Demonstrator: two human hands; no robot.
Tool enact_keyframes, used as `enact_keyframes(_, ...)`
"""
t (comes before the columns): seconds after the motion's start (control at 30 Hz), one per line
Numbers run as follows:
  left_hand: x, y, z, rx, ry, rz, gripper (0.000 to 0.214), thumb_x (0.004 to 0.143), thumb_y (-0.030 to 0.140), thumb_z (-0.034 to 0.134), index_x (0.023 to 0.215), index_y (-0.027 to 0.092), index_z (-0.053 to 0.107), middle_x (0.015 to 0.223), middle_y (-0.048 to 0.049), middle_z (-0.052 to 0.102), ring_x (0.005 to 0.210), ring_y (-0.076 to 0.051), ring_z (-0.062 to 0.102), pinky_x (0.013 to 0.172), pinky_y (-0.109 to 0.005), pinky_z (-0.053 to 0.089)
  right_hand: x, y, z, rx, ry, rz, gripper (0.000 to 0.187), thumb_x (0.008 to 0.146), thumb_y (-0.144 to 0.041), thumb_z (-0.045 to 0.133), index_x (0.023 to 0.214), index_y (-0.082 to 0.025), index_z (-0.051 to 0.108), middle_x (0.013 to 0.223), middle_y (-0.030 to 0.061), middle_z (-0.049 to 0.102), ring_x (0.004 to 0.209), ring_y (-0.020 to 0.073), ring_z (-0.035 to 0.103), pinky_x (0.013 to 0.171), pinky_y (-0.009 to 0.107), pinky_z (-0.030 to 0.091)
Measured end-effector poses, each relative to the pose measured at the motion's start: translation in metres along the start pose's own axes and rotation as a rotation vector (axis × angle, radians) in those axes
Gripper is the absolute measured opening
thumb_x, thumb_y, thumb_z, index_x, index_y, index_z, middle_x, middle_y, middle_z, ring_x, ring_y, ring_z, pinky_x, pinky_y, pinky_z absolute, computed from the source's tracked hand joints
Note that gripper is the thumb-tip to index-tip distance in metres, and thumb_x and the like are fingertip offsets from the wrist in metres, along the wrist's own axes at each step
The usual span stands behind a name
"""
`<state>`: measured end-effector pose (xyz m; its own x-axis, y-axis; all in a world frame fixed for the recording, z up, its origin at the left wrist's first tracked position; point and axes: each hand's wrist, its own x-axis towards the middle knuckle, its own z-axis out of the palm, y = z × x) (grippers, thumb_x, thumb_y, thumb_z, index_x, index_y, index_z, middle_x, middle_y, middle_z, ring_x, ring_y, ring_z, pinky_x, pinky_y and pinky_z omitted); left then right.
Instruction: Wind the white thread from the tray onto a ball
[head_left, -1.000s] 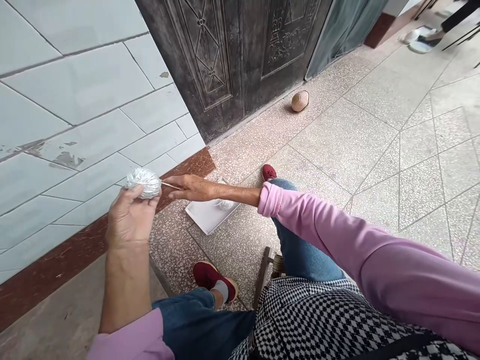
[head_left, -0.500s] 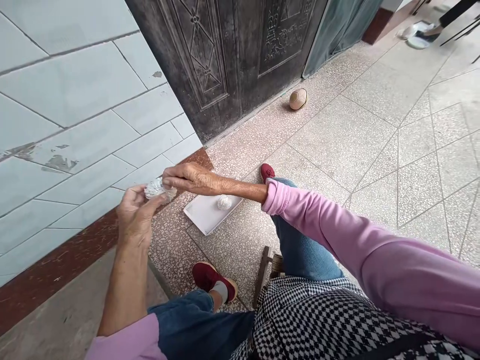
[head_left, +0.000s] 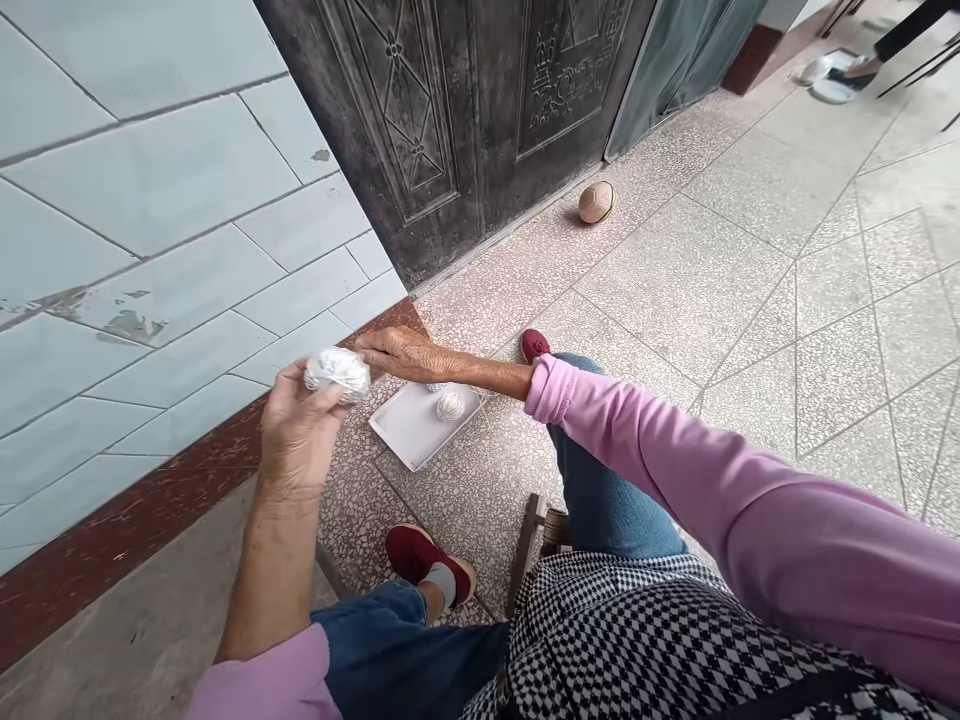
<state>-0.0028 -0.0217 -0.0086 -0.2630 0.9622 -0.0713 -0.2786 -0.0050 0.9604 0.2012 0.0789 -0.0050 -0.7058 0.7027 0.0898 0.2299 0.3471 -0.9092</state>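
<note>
Between the thumb and fingers of my left hand [head_left: 296,425] is a white ball of string [head_left: 337,372], held up in front of the wall. My right hand [head_left: 401,352] is at the ball's right edge, its fingers pressed together; whatever they pinch is too fine to make out. Below my right wrist, a white tray [head_left: 409,430] lies on the floor. A smaller ball of white string [head_left: 450,406] rests in it, and part of another white item shows behind, mostly covered by my right hand and forearm.
A tan ball [head_left: 596,202] lies on the speckled floor by the dark carved door [head_left: 480,130]. White tiles cover the wall [head_left: 180,230] at left. A wooden stool [head_left: 527,550] shows under me. Another person's foot [head_left: 851,78] appears at the far upper right.
Both hands have shifted a little to the right. My right hand has moved off the top of the string ball to its right side, so more of the ball shows.
</note>
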Motion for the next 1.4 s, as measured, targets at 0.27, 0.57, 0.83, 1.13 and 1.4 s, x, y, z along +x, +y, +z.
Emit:
enact_keyframes(0.27,0.009,-0.01,-0.009,0.08,0.158,0.062,0.075,0.056,0.034,0.118,0.119,0.025,0.079,0.128,-0.0097,0.083,0.116,-0.029,0.078,0.088,-0.036,0.069,-0.012,0.007,0.024,-0.098,-0.214,-0.116,0.036,0.125,-0.008,0.068,0.091,-0.021,0.065,0.087,0.0012,0.071,0.086,0.0193,0.063,0.087,0.031,0.046)
enact_keyframes(0.57,0.01,-0.027,-0.018,0.432,-0.049,-0.036,0.073,0.052,0.035,0.122,0.116,0.025,0.089,0.116,-0.0095,0.091,0.104,-0.032,0.083,0.093,-0.042,0.07,-0.01,-0.009,-0.013,0.052,-0.041,-0.054,0.038,0.126,-0.015,0.075,0.09,-0.02,0.065,0.084,-0.0016,0.067,0.09,0.0178,0.059,0.085,0.03,0.044)
enact_keyframes(0.83,-0.013,-0.013,0.013,0.263,-0.119,-0.055,0.073,0.053,0.037,0.123,0.117,0.024,0.09,0.123,-0.0138,0.092,0.118,-0.035,0.086,0.104,-0.043,0.071,0.0,0.007,-0.02,0.026,-0.027,0.036,0.043,0.128,-0.01,0.069,0.087,-0.019,0.061,0.08,-0.0039,0.06,0.084,0.0142,0.053,0.082,0.03,0.039)
enact_keyframes(1.13,0.003,-0.009,-0.003,0.038,0.133,0.045,0.071,0.054,0.036,0.118,0.108,0.024,0.073,0.121,-0.0127,0.086,0.118,-0.035,0.083,0.096,-0.046,0.072,-0.006,0.015,0.011,0.019,-0.159,-0.084,0.042,0.131,-0.012,0.065,0.09,-0.019,0.062,0.087,-0.0009,0.065,0.089,0.0166,0.059,0.087,0.03,0.046)
enact_keyframes(1.4,0.012,-0.025,-0.005,0.23,0.298,0.095,0.085,0.039,0.031,0.112,0.115,0.023,0.076,0.123,-0.01,0.088,0.114,-0.03,0.079,0.097,-0.04,0.066,-0.02,0.004,0.016,0.018,-0.332,-0.198,0.038,0.132,-0.011,0.064,0.094,-0.016,0.066,0.094,0.0016,0.069,0.091,0.0147,0.06,0.088,0.026,0.049)
